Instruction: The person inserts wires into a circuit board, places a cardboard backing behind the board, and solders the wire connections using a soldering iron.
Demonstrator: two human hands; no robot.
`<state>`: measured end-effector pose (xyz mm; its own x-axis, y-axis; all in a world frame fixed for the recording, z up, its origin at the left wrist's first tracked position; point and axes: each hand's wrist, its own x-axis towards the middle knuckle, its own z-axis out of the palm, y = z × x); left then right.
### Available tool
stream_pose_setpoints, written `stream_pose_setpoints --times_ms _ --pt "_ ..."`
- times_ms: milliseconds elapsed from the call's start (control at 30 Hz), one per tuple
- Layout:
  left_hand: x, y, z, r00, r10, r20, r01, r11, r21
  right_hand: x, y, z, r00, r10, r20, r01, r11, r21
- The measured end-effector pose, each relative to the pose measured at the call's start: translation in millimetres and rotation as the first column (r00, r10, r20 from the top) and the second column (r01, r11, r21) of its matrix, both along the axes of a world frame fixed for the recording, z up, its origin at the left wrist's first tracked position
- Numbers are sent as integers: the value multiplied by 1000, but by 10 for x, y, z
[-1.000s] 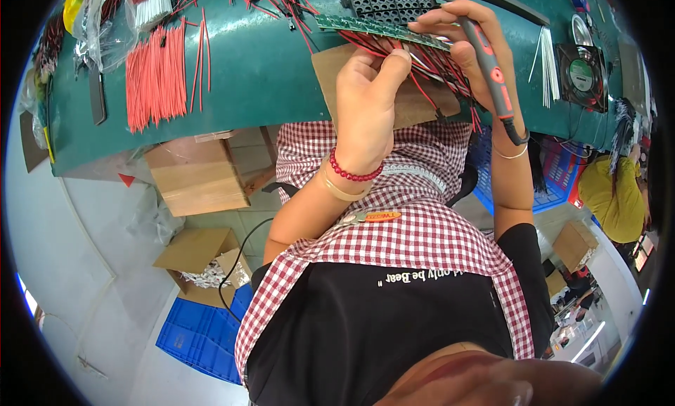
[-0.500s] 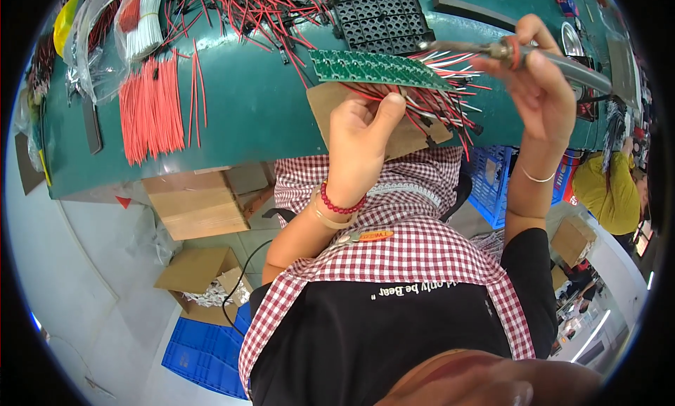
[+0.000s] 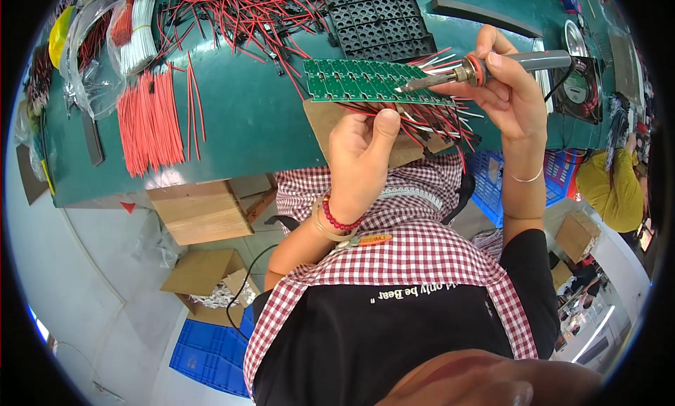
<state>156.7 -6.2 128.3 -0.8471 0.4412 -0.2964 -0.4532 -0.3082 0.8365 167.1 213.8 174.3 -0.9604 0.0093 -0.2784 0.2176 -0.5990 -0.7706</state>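
Observation:
My right hand (image 3: pixel 512 97) grips a soldering iron (image 3: pixel 538 60) with a grey handle and an orange-red collar. Its tip is at the face of a green circuit board panel (image 3: pixel 344 79), near the lower right part; whether it touches is too small to tell. My left hand (image 3: pixel 360 149) is closed just below the panel's near edge, thumb up, pinching among red wires (image 3: pixel 411 118); its fingertips are partly hidden. Red, white and black wires with small black connectors spread beneath the panel. Under them lies a brown cardboard piece (image 3: pixel 325 128) at the table's edge.
A black perforated tray (image 3: pixel 380 23) stands behind the panel. Piles of red wires (image 3: pixel 246 12) and a red wire bundle (image 3: pixel 150 125) lie left on the green table (image 3: pixel 232 118). A dark bar (image 3: pixel 485 16) and a black fan-like device (image 3: pixel 582 89) are right. Blue crates (image 3: pixel 489 181) stand below.
The soldering iron has come down and left, its tip now at the panel. The panel has tilted so more of its face shows. My left hand stays below its edge.

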Motion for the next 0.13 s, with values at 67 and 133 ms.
stream_pose_setpoints --times_ms 67,133 --pt "6 -13 0 1000 -11 -10 10 1000 -7 24 -22 15 1000 6 3 -6 1000 -9" --pt "20 -5 6 998 9 -57 -9 1000 1 72 -86 73 998 -59 6 58 994 88"
